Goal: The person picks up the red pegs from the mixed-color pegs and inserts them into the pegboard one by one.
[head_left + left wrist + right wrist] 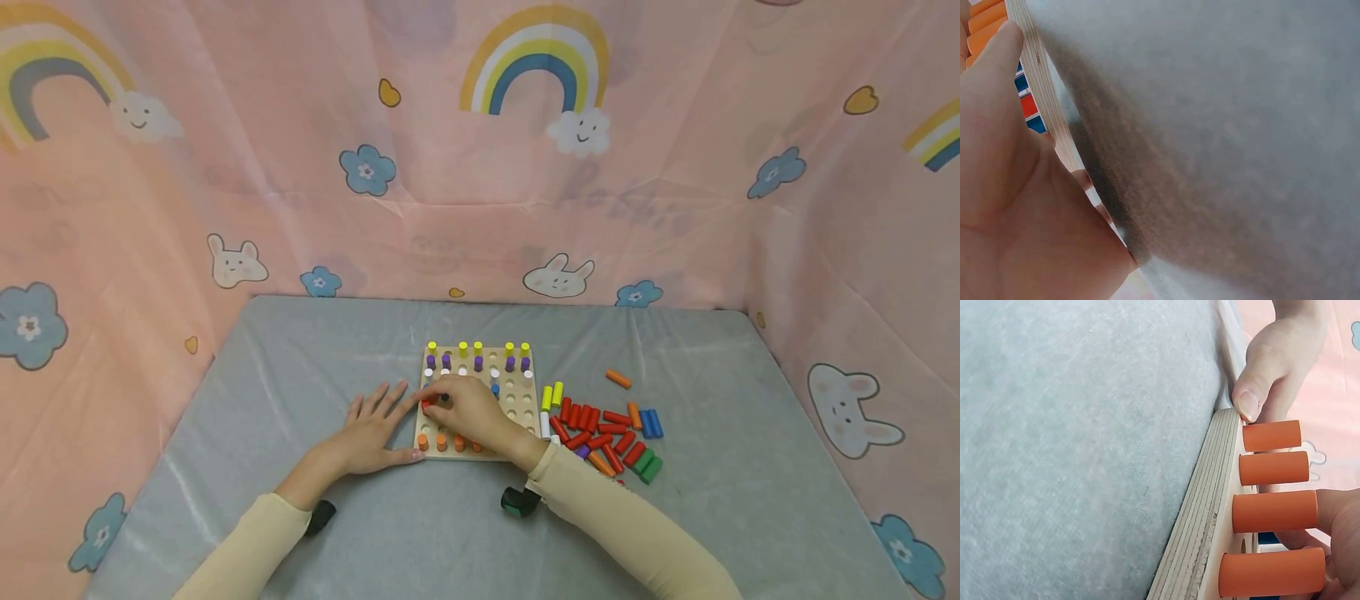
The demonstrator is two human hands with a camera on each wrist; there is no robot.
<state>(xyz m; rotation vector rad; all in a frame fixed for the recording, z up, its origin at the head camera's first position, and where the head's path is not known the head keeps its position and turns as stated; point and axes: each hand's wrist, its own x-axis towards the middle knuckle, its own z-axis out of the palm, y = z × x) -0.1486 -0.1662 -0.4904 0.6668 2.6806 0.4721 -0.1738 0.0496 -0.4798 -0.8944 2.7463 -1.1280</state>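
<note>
Pegboard (519, 405) sits midway across our grey cloth-covered surface (720, 433), which stretches past its far edge. Our left hand (375, 432), fingers (392, 398) spread, touches its layered-wood corner; our right hand (474, 410) pinches a red peg (425, 405). Loose smooth cylinders (614, 428) lie beside the board's right edge.

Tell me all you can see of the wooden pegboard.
The pegboard is pale, with a layered, plywood-like edge and rows of round holes. It lies flat on the grey cloth. Upright yellow pegs line its far edge, then purple pegs and white pegs; orange pegs line the near edge. Some holes are unfilled. The left hand's thumb touches its near left corner; the right hand hides part of its middle.
</note>
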